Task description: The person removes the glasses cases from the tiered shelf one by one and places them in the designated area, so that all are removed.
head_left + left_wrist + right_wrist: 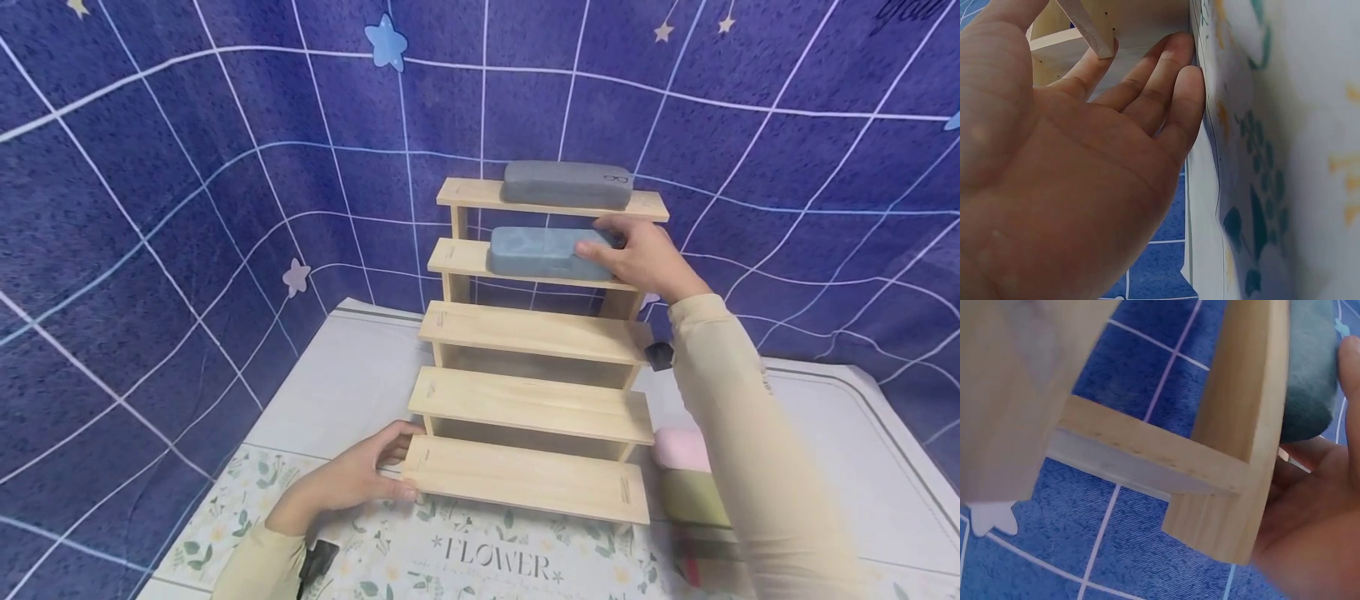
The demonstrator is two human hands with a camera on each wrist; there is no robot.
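A light wooden stepped rack with several boards rises toward the back. On its second board from the top lies a blue-grey glasses case, and my right hand grips its right end, thumb in front and fingers behind. The right wrist view shows that case against the board's edge. A darker grey glasses case with a small spectacles print lies on the top board. My left hand holds the left end of the lowest board, thumb at the front corner; the board tip touches a finger in the left wrist view.
To the rack's right, a pink case and an olive-green one lie partly behind my right sleeve. A floral cloth reading FLOWER covers the white table. Blue gridded fabric with stars hangs close behind the rack.
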